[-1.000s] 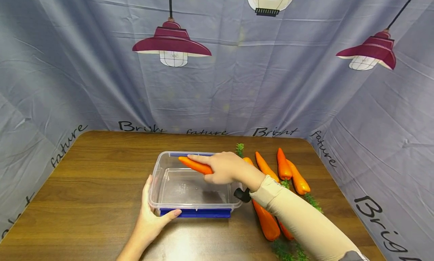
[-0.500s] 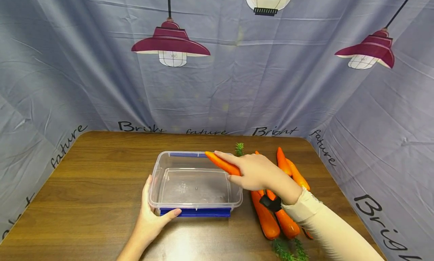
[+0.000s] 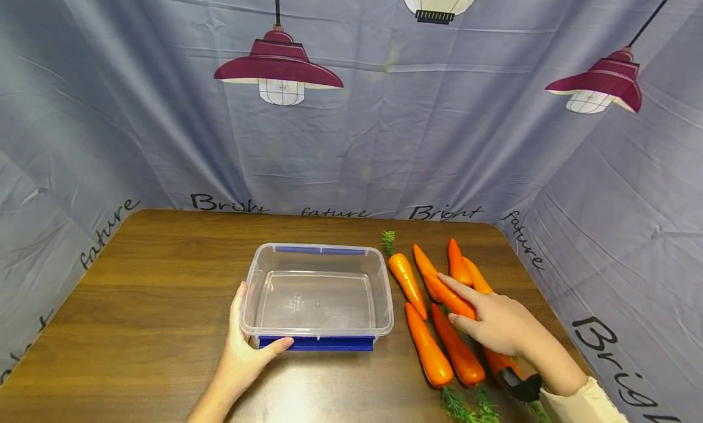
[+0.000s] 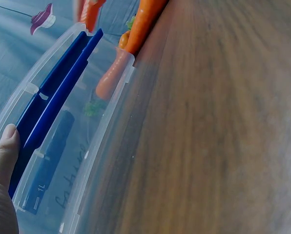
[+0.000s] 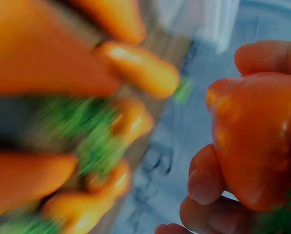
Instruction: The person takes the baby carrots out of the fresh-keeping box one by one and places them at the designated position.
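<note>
A clear plastic food container (image 3: 329,301) with blue clips stands lidless on the table. My left hand (image 3: 241,353) grips its near left corner, thumb over the front blue clip (image 4: 57,107) and fingers along the left wall. Over at the right, my right hand (image 3: 502,322) holds an orange carrot (image 3: 454,298) just above a group of carrots, its tip pointing away to the left. In the right wrist view, the thick end of this held carrot (image 5: 258,136) sits between the fingers and thumb, with green leaves at the lower edge.
Several carrots with green tops lie right of the container, among them a light orange carrot (image 3: 407,282) close to its side and a darker carrot (image 3: 457,347) nearer me. Brown wooden table (image 3: 137,313) extends to the left. A grey-blue curtain (image 3: 351,136) surrounds the table.
My right hand has moved from over the container rightward and nearer me, carrying the carrot to above the other carrots. My left hand and the container have stayed in place.
</note>
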{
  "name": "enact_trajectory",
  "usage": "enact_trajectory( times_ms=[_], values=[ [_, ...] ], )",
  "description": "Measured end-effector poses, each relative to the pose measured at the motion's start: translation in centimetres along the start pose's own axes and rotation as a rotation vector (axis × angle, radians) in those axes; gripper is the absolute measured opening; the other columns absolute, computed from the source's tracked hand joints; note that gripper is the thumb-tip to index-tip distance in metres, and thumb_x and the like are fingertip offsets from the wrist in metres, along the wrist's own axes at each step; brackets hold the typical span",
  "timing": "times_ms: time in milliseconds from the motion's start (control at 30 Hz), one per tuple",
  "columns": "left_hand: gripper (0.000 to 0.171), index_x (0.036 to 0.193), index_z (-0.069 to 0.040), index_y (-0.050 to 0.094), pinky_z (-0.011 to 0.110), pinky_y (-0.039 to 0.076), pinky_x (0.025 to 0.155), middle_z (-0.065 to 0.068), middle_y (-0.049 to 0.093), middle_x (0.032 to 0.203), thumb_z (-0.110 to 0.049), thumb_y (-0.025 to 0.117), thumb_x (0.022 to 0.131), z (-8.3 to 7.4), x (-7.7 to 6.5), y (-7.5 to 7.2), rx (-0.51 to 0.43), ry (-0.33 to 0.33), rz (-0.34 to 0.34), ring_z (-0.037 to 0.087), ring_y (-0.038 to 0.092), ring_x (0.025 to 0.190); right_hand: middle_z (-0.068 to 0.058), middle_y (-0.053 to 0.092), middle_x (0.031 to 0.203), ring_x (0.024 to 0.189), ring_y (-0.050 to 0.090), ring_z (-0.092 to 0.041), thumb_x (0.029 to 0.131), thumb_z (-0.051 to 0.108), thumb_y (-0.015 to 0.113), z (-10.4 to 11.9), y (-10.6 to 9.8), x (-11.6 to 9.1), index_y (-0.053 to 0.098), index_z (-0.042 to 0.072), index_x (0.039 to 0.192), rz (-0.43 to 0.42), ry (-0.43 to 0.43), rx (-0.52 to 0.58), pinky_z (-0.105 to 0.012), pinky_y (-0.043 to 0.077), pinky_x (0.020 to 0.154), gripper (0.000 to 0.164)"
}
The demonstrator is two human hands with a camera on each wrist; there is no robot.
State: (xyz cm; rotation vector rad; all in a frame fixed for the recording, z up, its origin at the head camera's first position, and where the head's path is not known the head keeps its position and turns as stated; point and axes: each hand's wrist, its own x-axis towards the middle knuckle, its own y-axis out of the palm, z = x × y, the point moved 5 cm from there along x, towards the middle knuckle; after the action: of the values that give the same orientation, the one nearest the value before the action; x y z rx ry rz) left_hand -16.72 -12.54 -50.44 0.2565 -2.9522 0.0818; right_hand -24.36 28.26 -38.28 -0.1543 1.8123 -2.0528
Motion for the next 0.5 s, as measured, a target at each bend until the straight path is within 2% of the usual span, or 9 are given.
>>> enact_trajectory(
  times_ms=[100, 200, 267, 333, 367, 433, 500],
  values=[
    [0.128, 0.158, -0.038, 0.001, 0.002, 0.027, 0.108, 0.012, 0.011, 0.166, 0.004, 0.085, 0.071, 0.0, 0.0, -0.1, -0.005, -0.011, 0.001, 0.036, 0.023, 0.147, 0.001, 0.05, 0.063, 0.054, 0.046, -0.016, 0.094, 0.061, 0.054, -2.5, 0.9, -1.6, 0.025, 0.046, 0.154, 0.05, 0.079, 0.049, -0.033, 0.036, 0.049, 0.068],
    [0.128, 0.158, -0.039, 0.0, 0.001, 0.026, 0.108, 0.01, 0.012, 0.166, 0.001, 0.086, 0.071, 0.1, 0.1, -0.2, 0.02, -0.025, 0.0, 0.033, 0.023, 0.148, 0.002, 0.05, 0.062, 0.052, 0.044, -0.016, 0.096, 0.06, 0.052, -4.9, 1.7, -3.0, 0.022, 0.042, 0.156, 0.096, 0.139, 0.071, -0.032, 0.036, 0.05, 0.07],
    [0.129, 0.158, -0.04, 0.0, 0.001, 0.024, 0.107, 0.011, 0.012, 0.166, 0.0, 0.086, 0.072, 0.1, 0.1, -0.3, 0.035, -0.029, 0.003, 0.033, 0.022, 0.148, -0.002, 0.058, 0.068, 0.054, 0.049, -0.019, 0.095, 0.061, 0.051, -6.3, 2.0, -3.8, 0.019, 0.043, 0.157, 0.127, 0.175, 0.091, -0.034, 0.037, 0.048, 0.072],
    [0.129, 0.158, -0.04, -0.001, 0.0, 0.024, 0.107, 0.011, 0.012, 0.166, -0.001, 0.087, 0.072, 0.1, 0.2, -0.3, 0.051, -0.031, 0.008, 0.034, 0.022, 0.148, -0.014, 0.069, 0.089, 0.064, 0.059, -0.023, 0.096, 0.062, 0.05, -7.6, 2.2, -4.5, 0.018, 0.04, 0.158, 0.156, 0.18, 0.111, -0.038, 0.042, 0.051, 0.073],
    [0.129, 0.158, -0.04, -0.001, 0.0, 0.023, 0.107, 0.011, 0.012, 0.166, -0.002, 0.087, 0.072, 0.1, 0.2, -0.3, 0.052, -0.03, 0.011, 0.034, 0.022, 0.149, -0.02, 0.07, 0.1, 0.069, 0.063, -0.026, 0.095, 0.063, 0.05, -8.2, 2.3, -4.8, 0.018, 0.04, 0.158, 0.172, 0.189, 0.131, -0.041, 0.045, 0.052, 0.073],
    [0.129, 0.158, -0.04, -0.002, 0.0, 0.024, 0.106, 0.011, 0.012, 0.166, -0.002, 0.086, 0.072, 0.1, 0.2, -0.3, 0.051, -0.032, 0.014, 0.035, 0.022, 0.149, -0.029, 0.063, 0.125, 0.086, 0.068, -0.036, 0.095, 0.063, 0.049, -9.5, 2.6, -5.3, 0.02, 0.038, 0.158, 0.199, 0.195, 0.157, -0.049, 0.049, 0.059, 0.073],
    [0.128, 0.158, -0.04, -0.001, 0.0, 0.024, 0.106, 0.011, 0.013, 0.166, -0.002, 0.087, 0.072, 0.1, 0.2, -0.2, 0.051, -0.03, 0.015, 0.035, 0.022, 0.148, -0.031, 0.051, 0.141, 0.099, 0.066, -0.044, 0.096, 0.062, 0.048, -10.7, 3.0, -5.9, 0.022, 0.034, 0.158, 0.227, 0.203, 0.184, -0.056, 0.05, 0.066, 0.073]
  ],
)
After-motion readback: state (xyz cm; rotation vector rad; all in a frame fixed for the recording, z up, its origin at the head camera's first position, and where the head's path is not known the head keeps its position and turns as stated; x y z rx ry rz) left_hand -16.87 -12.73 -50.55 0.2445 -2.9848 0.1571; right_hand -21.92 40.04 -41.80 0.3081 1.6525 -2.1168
